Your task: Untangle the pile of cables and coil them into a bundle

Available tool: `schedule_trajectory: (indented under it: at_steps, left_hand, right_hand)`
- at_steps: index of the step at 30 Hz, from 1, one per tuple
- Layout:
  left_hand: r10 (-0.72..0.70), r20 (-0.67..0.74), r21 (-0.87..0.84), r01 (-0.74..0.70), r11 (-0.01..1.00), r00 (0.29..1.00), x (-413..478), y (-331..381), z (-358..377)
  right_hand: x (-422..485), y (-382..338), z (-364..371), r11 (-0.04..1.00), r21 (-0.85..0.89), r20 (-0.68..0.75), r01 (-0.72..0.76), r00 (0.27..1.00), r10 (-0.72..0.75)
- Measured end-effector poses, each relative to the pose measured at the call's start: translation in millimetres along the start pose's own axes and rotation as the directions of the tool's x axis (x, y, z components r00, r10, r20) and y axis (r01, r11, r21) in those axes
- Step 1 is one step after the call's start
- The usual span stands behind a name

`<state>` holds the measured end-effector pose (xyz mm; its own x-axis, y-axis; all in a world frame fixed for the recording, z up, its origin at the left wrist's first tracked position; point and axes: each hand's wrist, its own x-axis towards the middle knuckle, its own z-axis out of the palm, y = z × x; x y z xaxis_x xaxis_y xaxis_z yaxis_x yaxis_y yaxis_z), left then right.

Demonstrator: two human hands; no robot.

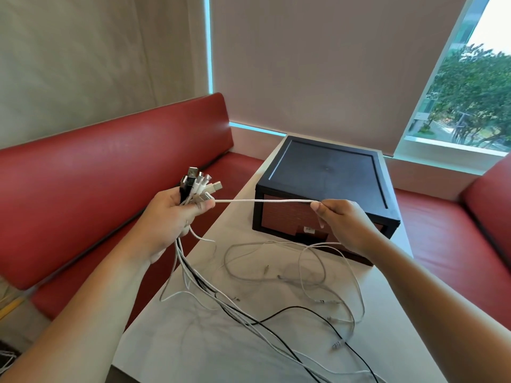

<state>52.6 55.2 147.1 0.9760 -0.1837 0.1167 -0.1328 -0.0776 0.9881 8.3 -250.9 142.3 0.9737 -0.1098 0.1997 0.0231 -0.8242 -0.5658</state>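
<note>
**Head view: one white lead drawn taut between two hands**

Head camera shows the left hand (pixel 168 217) closed round a bunch of USB plugs (pixel 197 185), black and white, held up beside the table (pixel 154 355); their leads hang from the fist and trail in loose loops across the tabletop, the cables (pixel 276 283) partly crossed, one black cable (pixel 304 309) among them. The right hand (pixel 345 228) pinches a single white cable (pixel 262 200) between thumb and fingers; it runs level from the plug bunch to the pinch, taut and in the air.

The step in hand, as I judge it, is running this one lead out to free it from the rest. To do it well, let the cable slide through a light pinch rather than dragging it; hold the left fist firm so the plugs sit together; watch the loops on the table and lift off any that ride up with it, since a hard pull would likely tighten a crossing into a knot; the small end connectors may snag on other leads.

Writing: a small pale label (pixel 309 230) sits low on the brick-patterned front of the black box (pixel 326 172) — too small to read; no brand shows on plugs or cables.
</note>
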Motion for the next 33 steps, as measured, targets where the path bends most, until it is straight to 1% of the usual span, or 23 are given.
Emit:
schedule_trajectory:
  at_steps: [2,4,6,9,12,14,16,20,22,24,28,30,33]
  left_hand:
    - [-0.037,-0.045,0.01,0.037,0.999,0.998,3,-6,-3]
    - [-0.062,-0.077,0.045,0.065,0.997,0.995,4,-11,-4]
    - [-0.071,-0.079,0.04,0.075,0.996,0.994,2,-12,-4]
    - [-0.039,-0.083,0.029,0.041,0.999,0.996,-2,-11,0]
    - [0.06,-0.092,0.062,-0.054,0.997,0.994,-6,0,11]
    - [0.112,-0.065,0.045,-0.109,0.993,0.992,-11,11,20]
    - [0.164,-0.026,0.08,-0.161,0.984,0.986,-15,18,31]
    - [0.154,0.146,0.225,-0.184,0.957,0.977,-17,15,48]
    - [0.16,0.173,0.334,-0.211,0.919,0.972,-18,12,56]
    - [0.169,0.12,0.402,-0.203,0.893,0.978,-18,12,56]
    - [0.163,0.059,0.404,-0.173,0.898,0.985,-16,15,44]
    - [0.185,0.049,0.416,-0.188,0.89,0.982,-16,16,40]
    - [0.211,0.027,0.42,-0.202,0.885,0.977,-15,15,35]
  right_hand:
    - [-5,1,-1,0.99,-0.117,0.033,0.08,0.997,-0.076]
    - [-11,1,-2,0.957,-0.232,0.046,0.173,0.985,-0.167]
    - [-15,-1,-3,0.928,-0.287,0.049,0.239,0.971,-0.235]
    - [-20,-7,-6,0.896,-0.34,0.062,0.287,0.957,-0.283]
    - [-22,-15,-6,0.872,-0.356,0.097,0.337,0.941,-0.324]
    - [-24,-23,-4,0.859,-0.361,0.111,0.364,0.931,-0.348]
    - [-24,-32,0,0.837,-0.377,0.126,0.397,0.917,-0.378]
    - [-24,-51,10,0.805,-0.384,0.127,0.452,0.889,-0.439]
    - [-24,-57,15,0.787,-0.393,0.128,0.475,0.876,-0.465]
    - [-25,-58,16,0.793,-0.408,0.113,0.452,0.887,-0.448]
    - [-22,-46,8,0.838,-0.427,0.033,0.339,0.932,-0.36]
    - [-20,-40,5,0.867,-0.395,0.012,0.304,0.945,-0.327]
    - [-14,-31,0,0.921,-0.318,-0.001,0.224,0.972,-0.237]
